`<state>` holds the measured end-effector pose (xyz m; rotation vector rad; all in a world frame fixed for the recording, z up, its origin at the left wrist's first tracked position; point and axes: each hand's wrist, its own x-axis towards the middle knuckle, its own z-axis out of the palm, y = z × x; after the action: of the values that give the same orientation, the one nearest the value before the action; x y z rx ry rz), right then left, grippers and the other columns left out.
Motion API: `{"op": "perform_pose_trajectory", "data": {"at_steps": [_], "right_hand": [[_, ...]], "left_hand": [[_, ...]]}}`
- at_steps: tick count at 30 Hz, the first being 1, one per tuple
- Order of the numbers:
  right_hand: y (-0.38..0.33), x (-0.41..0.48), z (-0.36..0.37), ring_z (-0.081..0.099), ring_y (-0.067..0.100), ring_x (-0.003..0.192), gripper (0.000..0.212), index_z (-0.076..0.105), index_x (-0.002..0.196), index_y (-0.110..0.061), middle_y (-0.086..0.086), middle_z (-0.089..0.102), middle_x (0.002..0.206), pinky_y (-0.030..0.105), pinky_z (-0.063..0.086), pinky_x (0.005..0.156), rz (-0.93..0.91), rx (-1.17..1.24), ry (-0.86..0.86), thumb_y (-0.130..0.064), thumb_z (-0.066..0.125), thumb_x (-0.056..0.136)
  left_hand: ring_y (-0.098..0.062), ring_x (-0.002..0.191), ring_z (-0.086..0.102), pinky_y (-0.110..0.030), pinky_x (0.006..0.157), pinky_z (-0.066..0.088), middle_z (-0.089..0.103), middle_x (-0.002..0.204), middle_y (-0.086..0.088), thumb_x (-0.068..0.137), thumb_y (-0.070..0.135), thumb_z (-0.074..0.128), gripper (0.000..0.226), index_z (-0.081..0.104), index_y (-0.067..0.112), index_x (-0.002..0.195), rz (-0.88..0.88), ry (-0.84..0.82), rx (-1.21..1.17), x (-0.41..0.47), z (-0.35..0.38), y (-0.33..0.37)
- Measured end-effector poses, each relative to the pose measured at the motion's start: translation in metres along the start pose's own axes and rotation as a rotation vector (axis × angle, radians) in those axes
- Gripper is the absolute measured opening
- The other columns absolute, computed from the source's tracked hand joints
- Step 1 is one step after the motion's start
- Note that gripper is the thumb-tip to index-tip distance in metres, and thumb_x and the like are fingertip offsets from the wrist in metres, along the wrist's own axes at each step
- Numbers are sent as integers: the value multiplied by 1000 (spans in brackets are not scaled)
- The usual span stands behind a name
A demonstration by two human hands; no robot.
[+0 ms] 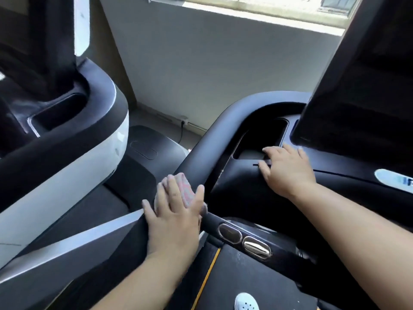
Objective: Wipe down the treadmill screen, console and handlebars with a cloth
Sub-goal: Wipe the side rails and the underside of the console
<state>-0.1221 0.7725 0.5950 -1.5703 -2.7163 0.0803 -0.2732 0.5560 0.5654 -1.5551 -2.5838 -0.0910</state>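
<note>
Cloth (186, 190) is sitting bunched on the handlebar (201, 153) under the left hand (174, 220), fingers spread and pressing, not gripping, so it's probably risking sliding off the curve, while the right hand (288, 172) is lying spread on the console (241, 182).

One cloth (185, 191). Two hands: left hand (173, 224), right hand (288, 173). Two oval grip sensors (230, 233) (side by side on handlebar (201, 157)). One white shoe (245, 302).

A bunched pink cloth (187, 190) lies under the left hand (174, 220), on the curved black handlebar (201, 143). The black console (241, 186) sits beneath the right hand (288, 171), with the dark screen (357, 86) just above.
</note>
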Motion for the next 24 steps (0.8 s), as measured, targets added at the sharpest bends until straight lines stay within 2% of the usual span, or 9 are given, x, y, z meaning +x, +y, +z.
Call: {"op": "perform_pose_trajectory", "data": {"at_steps": [2,3,4,6,7,13,16,21,24], "right_hand": [[0,2,-3,31,18,136,44,47,135,-26,-4,54,135,39,18,113,-12,5,19,-44,33,98],[-1,3,-4,34,18,133,42,49,133,-25,-3,57,131,38,22,110,-13,33,39,-43,33,98],[-1,4,-3,36,17,132,41,51,131,-25,-3,59,128,37,25,108,-10,68,56,-42,34,98],[1,7,-2,37,17,132,39,53,129,-24,-4,58,126,36,28,106,-25,106,83,-39,36,97],[4,9,-2,35,17,133,38,54,128,-23,-4,57,127,36,29,107,-38,99,97,-37,38,96],[40,34,-15,13,17,145,36,56,125,-22,0,32,151,38,20,113,-49,-18,128,-26,42,92],[47,56,-23,3,16,148,38,50,131,-24,1,18,159,36,8,113,-116,-13,134,-23,40,94],[53,79,-23,12,18,147,33,57,120,-22,1,35,151,35,3,105,-218,1,210,-19,43,89],[52,83,-21,3,19,148,35,53,125,-19,2,36,148,31,-15,111,-280,-8,145,-18,39,92]], "left_hand": [[-54,120,46,-72,88,37,37,141,-34,71,20,65,59,57,31,128,98,-41,47,24,7,14],[-54,124,42,-72,92,37,33,144,-33,74,20,66,61,55,35,132,125,-34,52,39,2,23],[-54,131,32,-70,99,31,22,150,-34,83,23,61,63,42,40,141,129,-28,61,54,-1,33],[-49,141,4,-63,111,12,-11,155,-30,100,28,36,61,5,41,151,133,-96,117,86,0,48],[-48,142,-3,-60,113,7,-18,154,-27,102,27,29,59,-2,39,151,122,-137,131,98,-1,55],[-42,144,-4,-54,116,5,-18,156,-21,102,29,30,58,1,40,150,144,-182,122,181,6,91],[-38,143,6,-49,116,12,-7,157,-22,99,39,34,59,6,40,151,61,-182,45,225,10,111],[-37,122,44,-43,99,38,39,140,-17,84,57,46,65,33,26,140,-204,-333,-317,277,5,99],[-32,114,54,-38,92,42,59,124,-12,84,66,35,62,44,21,125,-248,-385,-395,267,-6,76]]}}
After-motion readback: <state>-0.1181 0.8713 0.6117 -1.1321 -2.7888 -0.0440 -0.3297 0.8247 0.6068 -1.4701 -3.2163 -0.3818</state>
